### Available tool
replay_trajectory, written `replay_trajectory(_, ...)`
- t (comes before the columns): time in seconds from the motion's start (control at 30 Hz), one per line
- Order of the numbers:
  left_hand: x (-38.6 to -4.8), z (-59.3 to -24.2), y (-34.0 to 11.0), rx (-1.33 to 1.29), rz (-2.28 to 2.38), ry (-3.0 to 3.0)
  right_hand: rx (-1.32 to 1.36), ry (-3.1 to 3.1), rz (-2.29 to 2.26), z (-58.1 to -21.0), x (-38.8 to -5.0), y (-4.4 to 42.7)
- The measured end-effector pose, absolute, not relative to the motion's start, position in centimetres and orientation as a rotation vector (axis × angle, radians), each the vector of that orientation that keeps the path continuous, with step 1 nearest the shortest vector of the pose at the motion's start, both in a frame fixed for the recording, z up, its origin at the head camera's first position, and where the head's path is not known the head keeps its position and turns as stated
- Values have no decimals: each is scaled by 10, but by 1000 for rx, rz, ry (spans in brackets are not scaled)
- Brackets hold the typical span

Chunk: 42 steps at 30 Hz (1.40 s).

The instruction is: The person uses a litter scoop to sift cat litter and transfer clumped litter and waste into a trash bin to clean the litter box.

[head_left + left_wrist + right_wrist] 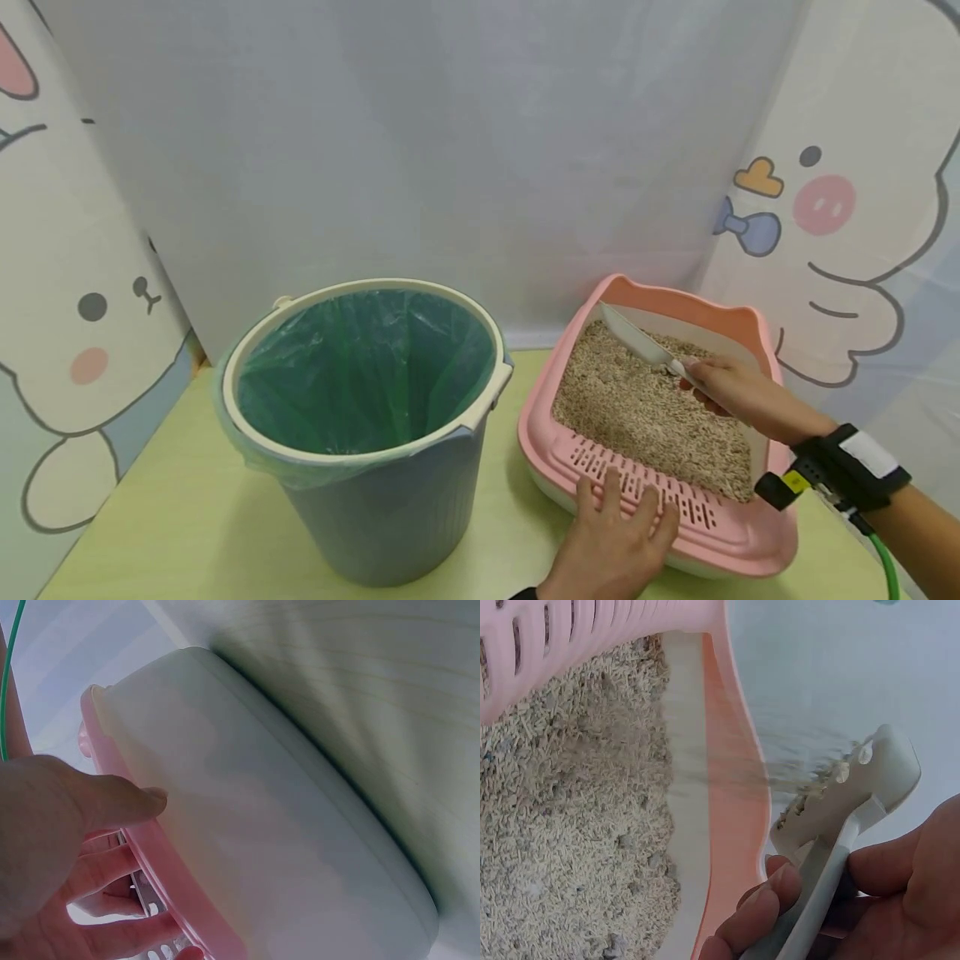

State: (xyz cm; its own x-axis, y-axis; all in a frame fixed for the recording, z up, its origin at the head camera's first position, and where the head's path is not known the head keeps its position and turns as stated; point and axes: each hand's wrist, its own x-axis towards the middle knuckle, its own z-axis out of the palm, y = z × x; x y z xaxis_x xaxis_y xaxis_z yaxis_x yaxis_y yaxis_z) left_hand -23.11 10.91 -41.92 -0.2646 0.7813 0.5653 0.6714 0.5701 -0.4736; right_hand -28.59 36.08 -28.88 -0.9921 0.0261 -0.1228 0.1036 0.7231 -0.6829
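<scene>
A pale litter scoop (636,337) is gripped by its handle in my right hand (731,385), held above the litter box (538,423). In the right wrist view the scoop (870,776) is tilted, and blurred grains stream from its slotted edge towards the litter (577,810). The box has a pink rim with a slotted front step and a whitish base. My left hand (611,542) holds its front rim, fingers spread on the slotted step. In the left wrist view the thumb of my left hand (45,832) lies over the rim's outer edge, against the box wall (247,817).
A grey bucket (390,521) lined with a green bag (360,367) stands to the left of the litter box on the pale yellow-green table (172,500). Behind them hangs a white curtain (420,150). My right wrist wears a black band (851,467) with a green cable.
</scene>
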Motion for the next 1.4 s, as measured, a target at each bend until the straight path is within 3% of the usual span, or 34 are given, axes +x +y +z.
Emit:
replay_trajectory(0.5, -229, -418, 110, -1158, 186, -2029, -90, 3253, -554, -287, -283, 367)
replay_trajectory(1.4, -231, -420, 110, -1131, 130, -1975, 26, 3339, -524, -286, -277, 377)
